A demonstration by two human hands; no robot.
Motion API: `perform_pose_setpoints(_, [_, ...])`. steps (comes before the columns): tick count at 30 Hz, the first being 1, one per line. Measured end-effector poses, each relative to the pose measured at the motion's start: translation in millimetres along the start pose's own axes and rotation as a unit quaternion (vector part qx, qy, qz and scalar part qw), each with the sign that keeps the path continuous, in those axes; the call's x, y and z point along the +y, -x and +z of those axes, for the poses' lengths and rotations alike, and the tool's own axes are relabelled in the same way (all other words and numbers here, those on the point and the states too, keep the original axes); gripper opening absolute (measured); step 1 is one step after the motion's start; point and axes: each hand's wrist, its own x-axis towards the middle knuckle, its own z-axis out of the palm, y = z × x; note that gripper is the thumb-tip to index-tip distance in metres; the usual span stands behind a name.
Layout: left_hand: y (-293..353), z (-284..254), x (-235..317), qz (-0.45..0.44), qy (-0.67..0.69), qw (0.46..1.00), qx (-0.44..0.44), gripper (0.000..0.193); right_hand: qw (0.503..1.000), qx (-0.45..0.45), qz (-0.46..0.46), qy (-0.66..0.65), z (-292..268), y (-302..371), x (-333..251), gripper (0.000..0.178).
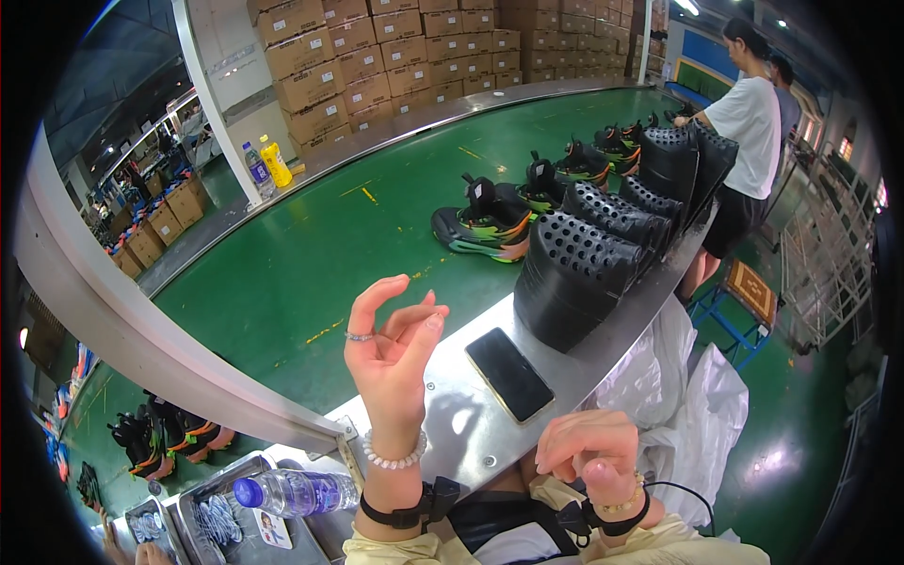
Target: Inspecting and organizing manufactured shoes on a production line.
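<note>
Can see a rectangular phone [509, 374] with a glossy black screen, lying on the shiny silver metal tabletop [452, 443] just below and right of the frame's centre. Left of it, can see the left hand [395, 350] raised, with a spread grip of half-curled fingers. Lower right of centre, can see the right hand [591, 452] with bent fingers; cannot tell whether spread or pressed together. Above the phone, can see black perforated blocks [570, 292].

Right hand [603, 452]: palm hidden
Far second person [784, 99]: mostly behind white-shirted person [749, 108]
Near-left co-worker's hand [153, 556]: cut off below
</note>
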Motion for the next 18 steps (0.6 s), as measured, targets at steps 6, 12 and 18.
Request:
perform_pose_setpoints(6, [4.1,-0.9,10.0,0.108,-0.069,0.992,0.009,0.023,1.000,0.000,0.002,0.006,0.2,0.7,-3.2,0.034])
perform_pose_setpoints(12, [22.3,1.3,21.5,0.267,-0.122,0.956,0.019,0.024,0.998,0.052,0.036,0.007,12.7,-8.5,6.7,0.065])
perform_pose_setpoints(18, [23.0,-7.6,19.9,0.331,-0.120,0.935,0.033,0.027,0.998,0.050,0.038,-0.002,15.3,-17.6,20.0,0.064])
